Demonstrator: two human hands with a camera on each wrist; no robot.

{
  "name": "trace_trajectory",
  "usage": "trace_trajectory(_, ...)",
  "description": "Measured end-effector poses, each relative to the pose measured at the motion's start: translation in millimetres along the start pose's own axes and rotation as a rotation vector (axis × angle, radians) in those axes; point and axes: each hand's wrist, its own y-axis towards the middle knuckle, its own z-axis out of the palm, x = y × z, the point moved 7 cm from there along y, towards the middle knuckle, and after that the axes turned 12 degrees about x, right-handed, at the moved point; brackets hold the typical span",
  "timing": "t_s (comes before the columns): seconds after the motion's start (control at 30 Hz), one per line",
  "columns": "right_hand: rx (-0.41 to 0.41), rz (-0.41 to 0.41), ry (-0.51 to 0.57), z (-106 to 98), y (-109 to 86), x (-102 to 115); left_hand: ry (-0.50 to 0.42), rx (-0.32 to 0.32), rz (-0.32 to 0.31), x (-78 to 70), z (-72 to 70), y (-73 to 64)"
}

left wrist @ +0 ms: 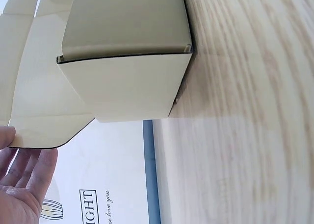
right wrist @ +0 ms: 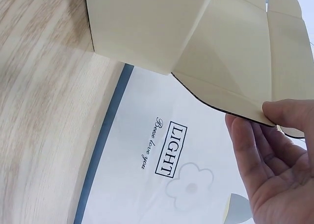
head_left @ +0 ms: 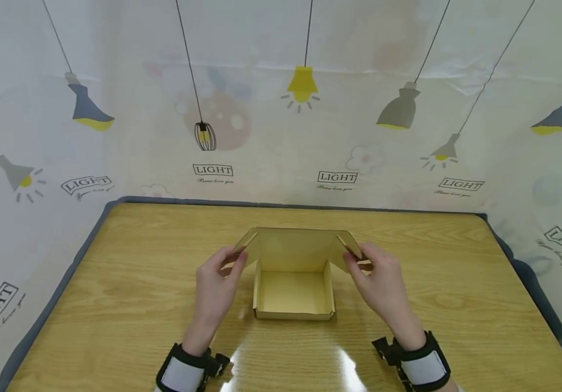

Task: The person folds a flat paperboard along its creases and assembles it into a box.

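A small tan cardboard box (head_left: 293, 294) stands on the table with its hinged lid (head_left: 293, 247) raised at the back. The inside floor that shows is bare. At the lid's left side, my left hand (head_left: 217, 280) pinches the side flap between thumb and fingers; the left wrist view shows this flap (left wrist: 46, 131) up close. My right hand (head_left: 379, 277) pinches the matching flap on the right, and that flap (right wrist: 225, 96) fills part of the right wrist view. Both hands are above the table, one on each side of the box.
The wood-grain table (head_left: 153, 261) has a dark blue-grey edging (head_left: 212, 202). Behind it hangs a pale cloth (head_left: 261, 109) printed with lamps and lettering. Black and white straps (head_left: 183, 367) circle both wrists.
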Motion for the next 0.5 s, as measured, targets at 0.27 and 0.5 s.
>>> trace_trajectory(0.27,0.021,0.03,0.054,1.5,0.1,-0.4,-0.056,0.014,-0.036,-0.2,3.9,-1.2)
trace_trajectory(0.5,0.085,0.121,0.134,1.9,-0.4,-7.4,-0.077,0.007,-0.063,-0.2,3.6,-1.4)
